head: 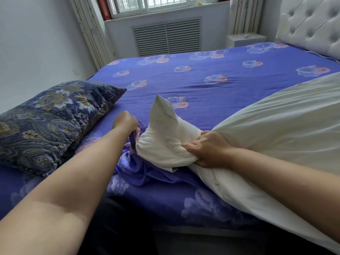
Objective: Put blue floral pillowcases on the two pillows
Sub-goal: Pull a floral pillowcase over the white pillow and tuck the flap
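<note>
Left hand (125, 120): one, fist curled round a bunched edge of the blue floral pillowcase (139, 172), lifting it off the bed.
Right hand (209, 149): one, fingers and thumb squeezing the near end of the white pillow (276, 129), just beside the pillowcase opening.
Pillows, uncovered: one, white, lying from the hands toward the right; one corner stands up in a point.
Pillowcases: one, crumpled on the blue floral bedsheet (211, 70) under the pillow's end.
Other cushions: one dark paisley pillow (49, 118), at left, apart from the hands.
Background: one tufted headboard (311, 24); one window (161, 2); one louvred radiator cover (166, 36).
</note>
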The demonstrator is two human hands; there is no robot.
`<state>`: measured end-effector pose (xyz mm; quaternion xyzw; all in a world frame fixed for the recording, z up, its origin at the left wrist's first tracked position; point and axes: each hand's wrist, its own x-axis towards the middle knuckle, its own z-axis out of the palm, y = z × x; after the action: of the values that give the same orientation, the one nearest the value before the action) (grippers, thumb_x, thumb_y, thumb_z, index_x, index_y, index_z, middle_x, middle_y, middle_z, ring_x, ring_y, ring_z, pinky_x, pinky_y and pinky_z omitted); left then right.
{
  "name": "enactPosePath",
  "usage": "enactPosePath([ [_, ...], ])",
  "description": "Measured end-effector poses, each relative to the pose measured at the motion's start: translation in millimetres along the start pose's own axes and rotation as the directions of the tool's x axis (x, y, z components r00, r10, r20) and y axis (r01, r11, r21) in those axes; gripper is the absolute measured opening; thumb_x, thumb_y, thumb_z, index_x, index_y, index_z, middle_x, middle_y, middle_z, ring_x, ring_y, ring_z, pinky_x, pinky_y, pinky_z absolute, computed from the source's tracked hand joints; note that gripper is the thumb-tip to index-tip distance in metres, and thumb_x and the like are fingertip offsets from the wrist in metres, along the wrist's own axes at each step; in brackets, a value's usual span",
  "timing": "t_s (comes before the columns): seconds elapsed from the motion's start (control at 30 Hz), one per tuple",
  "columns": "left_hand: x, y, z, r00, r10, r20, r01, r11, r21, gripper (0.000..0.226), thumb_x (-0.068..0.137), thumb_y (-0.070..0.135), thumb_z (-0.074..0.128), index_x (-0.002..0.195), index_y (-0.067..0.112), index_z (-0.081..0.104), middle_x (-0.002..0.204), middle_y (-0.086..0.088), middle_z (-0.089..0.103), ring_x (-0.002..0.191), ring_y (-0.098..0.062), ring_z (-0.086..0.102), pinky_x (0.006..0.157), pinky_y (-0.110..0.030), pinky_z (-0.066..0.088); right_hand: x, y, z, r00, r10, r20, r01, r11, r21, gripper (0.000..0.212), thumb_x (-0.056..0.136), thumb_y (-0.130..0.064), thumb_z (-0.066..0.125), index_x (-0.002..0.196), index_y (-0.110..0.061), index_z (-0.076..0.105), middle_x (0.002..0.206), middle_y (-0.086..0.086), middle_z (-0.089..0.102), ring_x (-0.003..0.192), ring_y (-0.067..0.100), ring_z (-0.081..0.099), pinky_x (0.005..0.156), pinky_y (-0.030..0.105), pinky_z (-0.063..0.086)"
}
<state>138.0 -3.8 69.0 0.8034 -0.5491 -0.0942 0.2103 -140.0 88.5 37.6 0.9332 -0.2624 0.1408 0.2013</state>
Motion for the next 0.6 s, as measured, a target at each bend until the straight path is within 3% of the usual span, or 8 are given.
enactPosePath([
  [0.07,2,9,-6,0.998,-0.031,0.046,0.038,0.988,-0.148,0.016,0.081,0.012,0.054,0.079,-0.002,0.061,0.081,-0.028,0.056,0.074,-0.038,0.055,0.063,-0.038,0.041,-1,-2,-1,1.0,-0.003,0.011,0.002,0.999,0.037,0.051,0.062,-0.038,0.053,0.105,-0.019,0.071,0.058,-0.007,0.064,0.046,0.018,0.061,0.053,0.022,0.046],
  [0.13,1,23,-13,0.992,-0.051,0.117,0.088,0.937,-0.338,0.02,0.073,0.01,0.053,0.054,0.009,0.051,0.057,-0.017,0.042,0.052,-0.028,0.037,0.051,-0.032,0.033,2,-2,-4,1.0,-0.006,0.025,0.004,0.998,0.057,0.055,0.065,-0.037,0.039,0.105,-0.019,0.07,0.062,-0.008,0.065,0.05,0.017,0.063,0.055,0.023,0.046],
  [0.2,-5,40,-21,0.972,-0.034,0.231,0.131,0.897,-0.422,0.024,0.083,0.009,0.055,0.059,0.01,0.048,0.053,-0.01,0.042,0.049,-0.024,0.037,0.044,-0.025,0.032,5,-2,-8,0.999,0.003,0.052,-0.006,0.998,0.063,0.054,0.064,-0.037,0.04,0.105,-0.02,0.07,0.064,-0.009,0.066,0.054,0.016,0.064,0.057,0.023,0.047],
  [0.3,-3,57,-30,0.952,0.015,0.306,0.096,0.934,-0.344,0.019,0.088,0.012,0.053,0.072,0.007,0.047,0.06,-0.01,0.047,0.05,-0.022,0.044,0.047,-0.024,0.04,8,-11,-11,0.992,0.019,0.125,-0.034,0.992,0.12,0.048,0.068,-0.036,0.044,0.109,-0.024,0.067,0.073,-0.009,0.065,0.062,0.018,0.065,0.06,0.025,0.045],
  [0.37,5,63,-35,0.938,0.041,0.345,0.092,0.928,-0.361,0.009,0.087,0.01,0.051,0.081,0.005,0.054,0.065,-0.012,0.05,0.054,-0.024,0.048,0.05,-0.026,0.042,11,-22,-14,0.97,0.105,0.218,-0.154,0.962,0.224,0.043,0.078,-0.034,0.054,0.12,-0.028,0.058,0.094,-0.004,0.064,0.078,0.024,0.065,0.063,0.029,0.04],
  [0.5,5,76,-41,0.916,0.129,0.379,-0.024,0.962,-0.271,0.016,0.087,0.005,0.051,0.072,0.008,0.05,0.057,-0.008,0.039,0.052,-0.025,0.035,0.052,-0.027,0.033,22,-20,-12,0.847,0.401,0.35,-0.505,0.814,0.289,0.072,0.081,-0.05,0.059,0.141,-0.033,0.022,0.137,-0.003,0.039,0.115,0.027,0.054,0.079,0.035,0.044],
  [0.57,0,82,-39,0.912,0.239,0.333,-0.205,0.97,-0.133,0.014,0.091,0.007,0.05,0.08,0.007,0.058,0.066,-0.012,0.046,0.063,-0.027,0.033,0.056,-0.03,0.034,25,-11,-12,0.795,0.47,0.385,-0.589,0.751,0.3,0.09,0.079,-0.053,0.061,0.146,-0.039,0.004,0.141,0.001,0.03,0.114,0.03,0.055,0.081,0.036,0.043],
  [0.6,-2,84,-37,0.906,0.291,0.307,-0.285,0.956,-0.068,0.014,0.093,0.01,0.051,0.094,0.006,0.064,0.079,-0.016,0.056,0.09,-0.008,0.036,0.063,-0.032,0.039,26,-8,-12,0.775,0.481,0.41,-0.613,0.73,0.303,0.095,0.079,-0.055,0.062,0.147,-0.042,-0.002,0.145,0.003,0.024,0.115,0.031,0.054,0.083,0.036,0.042],
])
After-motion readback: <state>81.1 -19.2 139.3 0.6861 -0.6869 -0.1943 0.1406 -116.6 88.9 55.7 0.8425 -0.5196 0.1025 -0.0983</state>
